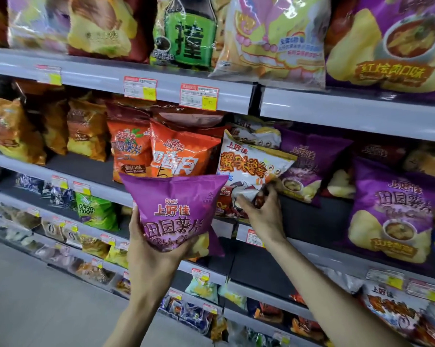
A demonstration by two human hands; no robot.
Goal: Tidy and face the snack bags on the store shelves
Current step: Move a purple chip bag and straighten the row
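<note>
My left hand [156, 249] holds a purple chip bag [176, 209] upright from below, in front of the middle shelf [324, 219]. My right hand [261, 211] grips the lower edge of a white and red snack bag [249, 166] that stands tilted on that shelf. Two orange bags [178, 154] stand just left of it. Purple bags of the same kind as the held one stand to the right [391, 209] and behind [311, 159].
The shelf above carries large bags, among them a green one [186, 33] and a purple one [396, 46]. Price tags [198, 96] line the shelf rails. Lower shelves hold small packets [96, 211]. A bare dark stretch of shelf lies between the white bag and the right purple bag. Grey floor at lower left.
</note>
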